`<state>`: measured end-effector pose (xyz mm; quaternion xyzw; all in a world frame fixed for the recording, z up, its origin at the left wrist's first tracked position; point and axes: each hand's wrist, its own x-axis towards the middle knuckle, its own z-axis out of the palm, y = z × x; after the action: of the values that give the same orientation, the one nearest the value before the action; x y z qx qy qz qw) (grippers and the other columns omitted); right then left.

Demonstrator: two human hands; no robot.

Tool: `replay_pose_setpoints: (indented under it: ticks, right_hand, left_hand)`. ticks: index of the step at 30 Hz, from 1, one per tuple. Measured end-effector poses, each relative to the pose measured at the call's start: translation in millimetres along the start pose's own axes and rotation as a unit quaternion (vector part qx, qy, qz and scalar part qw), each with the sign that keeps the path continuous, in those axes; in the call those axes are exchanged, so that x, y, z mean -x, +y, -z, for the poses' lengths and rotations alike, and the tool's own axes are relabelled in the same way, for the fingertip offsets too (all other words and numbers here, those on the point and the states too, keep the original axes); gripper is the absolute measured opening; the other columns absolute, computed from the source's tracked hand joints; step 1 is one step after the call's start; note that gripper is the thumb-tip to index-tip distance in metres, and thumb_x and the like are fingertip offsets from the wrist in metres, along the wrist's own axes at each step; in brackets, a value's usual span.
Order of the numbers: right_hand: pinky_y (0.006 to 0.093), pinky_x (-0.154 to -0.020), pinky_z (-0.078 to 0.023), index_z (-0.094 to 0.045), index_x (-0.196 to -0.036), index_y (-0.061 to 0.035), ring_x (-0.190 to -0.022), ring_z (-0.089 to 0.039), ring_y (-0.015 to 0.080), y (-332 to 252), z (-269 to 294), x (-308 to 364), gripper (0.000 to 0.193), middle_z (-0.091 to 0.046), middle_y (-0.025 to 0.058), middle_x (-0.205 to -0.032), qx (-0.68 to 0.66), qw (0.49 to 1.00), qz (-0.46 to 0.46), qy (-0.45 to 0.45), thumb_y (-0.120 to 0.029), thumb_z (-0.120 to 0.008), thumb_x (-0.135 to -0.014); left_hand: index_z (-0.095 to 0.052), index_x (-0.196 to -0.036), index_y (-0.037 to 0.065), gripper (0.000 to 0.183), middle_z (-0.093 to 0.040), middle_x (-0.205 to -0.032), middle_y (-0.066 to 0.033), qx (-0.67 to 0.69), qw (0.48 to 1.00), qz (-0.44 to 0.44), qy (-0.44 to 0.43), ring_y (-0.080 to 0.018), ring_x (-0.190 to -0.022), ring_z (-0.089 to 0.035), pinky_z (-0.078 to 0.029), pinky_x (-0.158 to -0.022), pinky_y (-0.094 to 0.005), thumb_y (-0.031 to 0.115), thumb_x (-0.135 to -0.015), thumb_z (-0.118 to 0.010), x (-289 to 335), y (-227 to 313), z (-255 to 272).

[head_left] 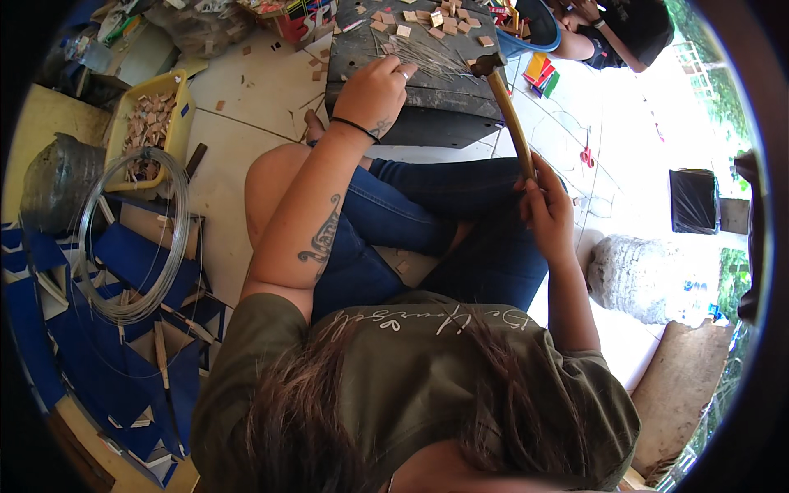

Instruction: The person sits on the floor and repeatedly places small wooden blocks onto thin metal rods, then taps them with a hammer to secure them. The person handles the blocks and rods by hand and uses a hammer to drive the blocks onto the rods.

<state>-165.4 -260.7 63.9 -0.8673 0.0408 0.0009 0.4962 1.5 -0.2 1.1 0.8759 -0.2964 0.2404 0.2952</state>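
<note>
My right hand (pixel 549 209) is wrapped round the lower end of the wooden handle of a hammer (pixel 511 115). Its dark metal head points away from me, beside the right edge of a dark, worn work block (pixel 444 123). Over the block's left side, my left hand (pixel 371 97) is closed with the fingertips pinched together; whatever they hold is too small to make out. Just beyond those fingers lies a loose heap of thin cut wires (pixel 440 64). Small square wooden pieces (pixel 448 25) are scattered over the far part of the block.
On the left, a yellow basket (pixel 182 123) holds many wooden squares, near a wire coil (pixel 182 238) and blue panels (pixel 136 255). A blue tub (pixel 552 45) stands far right, near another person (pixel 629 33). Red scissors (pixel 587 156) and a wrapped bundle (pixel 629 279) lie on the tiled floor.
</note>
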Motion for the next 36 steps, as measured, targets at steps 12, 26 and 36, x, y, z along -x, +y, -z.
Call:
replay_pose_setpoints:
  ticks: [12, 26, 36]
  right_hand:
    - [0.0164, -0.046, -0.038, -0.041, -0.142, -0.0027, -0.058, -0.050, 0.0042, 3, -4, -7, 0.044, -0.058, 0.0045, -0.094, -0.030, 0.999, -0.041, -0.016, -0.009, -0.046, -0.099]
    - [0.0165, -0.046, -0.038, -0.040, -0.143, -0.0036, -0.057, -0.048, 0.0035, -18, -8, -14, 0.044, -0.058, 0.0043, -0.093, -0.036, 0.999, -0.012, -0.033, -0.009, -0.045, -0.099]
    - [0.0299, -0.071, -0.051, -0.048, -0.141, -0.0146, -0.074, -0.064, 0.0170, -56, -8, -10, 0.046, -0.067, 0.0116, -0.091, 0.161, 0.980, 0.120, 0.011, -0.007, -0.051, -0.096]
  left_hand:
    - [-0.071, -0.083, 0.007, 0.007, -0.057, -0.085, -0.0047, -0.107, 0.993, -0.017, -0.050, -0.0240, -0.088, -0.057, -0.049, -0.079, -0.0381, 0.008, -0.079, -0.065, 0, -1, 7]
    - [-0.067, -0.090, 0.002, 0.009, -0.066, -0.080, -0.0090, 0.196, 0.970, 0.133, 0.060, -0.0184, -0.067, -0.067, -0.053, -0.061, -0.0292, 0.008, -0.083, -0.069, -5, 0, -18]
    - [-0.068, -0.080, 0.004, 0.015, -0.060, -0.074, -0.0105, 0.111, 0.983, 0.064, 0.134, -0.0323, -0.070, -0.061, -0.050, -0.063, -0.0406, 0.019, -0.086, -0.066, -2, 8, -26]
